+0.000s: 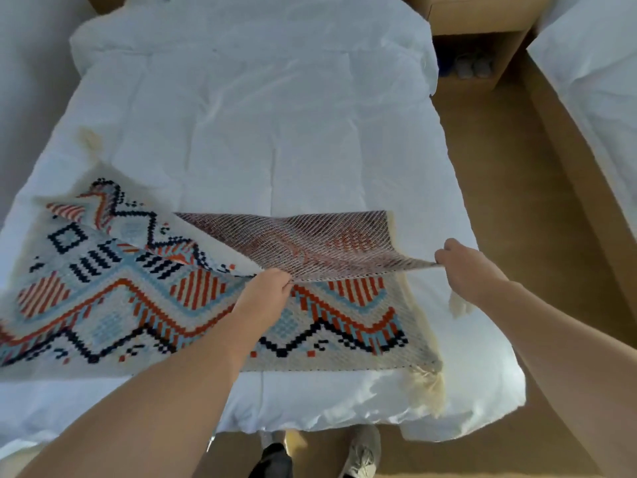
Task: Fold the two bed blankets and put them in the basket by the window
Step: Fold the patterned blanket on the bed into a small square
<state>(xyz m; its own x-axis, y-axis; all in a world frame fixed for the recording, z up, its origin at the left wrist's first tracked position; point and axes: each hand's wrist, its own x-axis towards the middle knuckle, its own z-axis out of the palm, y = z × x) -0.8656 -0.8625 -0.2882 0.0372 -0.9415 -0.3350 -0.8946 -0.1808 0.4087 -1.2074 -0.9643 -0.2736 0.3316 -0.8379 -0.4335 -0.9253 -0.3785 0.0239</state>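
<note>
While spread over the foot end of the white bed point(275, 132), lies partly folded: patterned blanket point(113, 298), woven in orange, navy and pale blue zigzags, cream fringe at the right edge. Folded-over flap lifted, dull underside showing. Left hand point(267, 289) fingers pinched on the flap's near edge; right hand point(465, 267) fingers clenched on its corner.

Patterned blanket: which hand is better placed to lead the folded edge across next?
Probably the right hand: it pinches the free corner of the lifted flap, clear over the white bedding. The left hand grips mid-edge of the patterned blanket, better suited to steadying.
</note>
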